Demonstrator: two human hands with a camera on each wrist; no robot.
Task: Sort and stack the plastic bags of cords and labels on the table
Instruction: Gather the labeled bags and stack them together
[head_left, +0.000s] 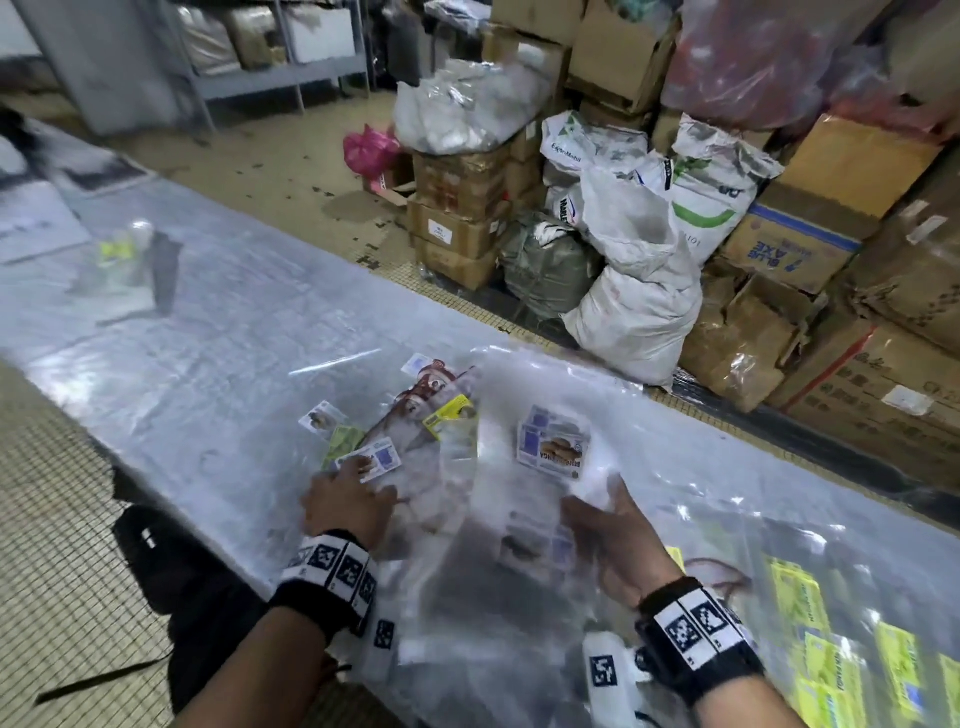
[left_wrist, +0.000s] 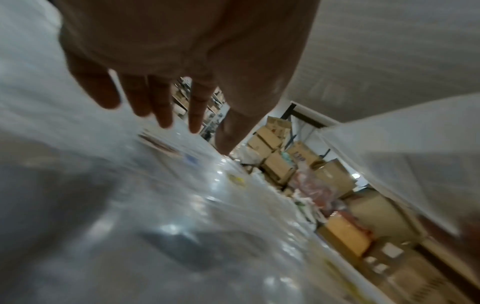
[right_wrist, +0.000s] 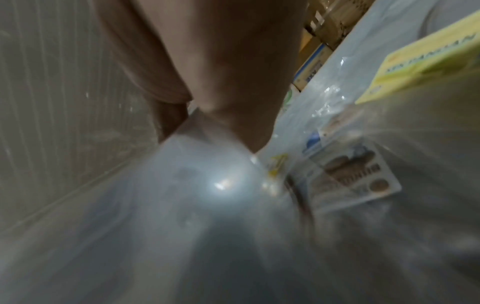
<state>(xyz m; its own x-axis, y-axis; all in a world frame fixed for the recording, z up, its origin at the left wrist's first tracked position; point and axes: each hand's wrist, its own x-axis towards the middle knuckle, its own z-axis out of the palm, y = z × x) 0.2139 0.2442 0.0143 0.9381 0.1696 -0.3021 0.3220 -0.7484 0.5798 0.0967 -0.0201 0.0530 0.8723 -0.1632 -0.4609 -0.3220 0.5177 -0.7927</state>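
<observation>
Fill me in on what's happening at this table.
A person is sorting clear plastic bags of printed labels on a table covered in plastic sheeting. The left hand lies flat, fingers straight, on a bag with a blue-and-white label among a loose scatter of bags. The right hand grips the edge of a large clear bag holding a stack of bread-picture labels. Bags with yellow labels lie to the right. No finished stack is visible yet.

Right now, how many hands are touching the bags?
2. The left hand lies flat on the scattered label bags; the right hand pinches a clear bag beside them. Neither is hidden.
</observation>
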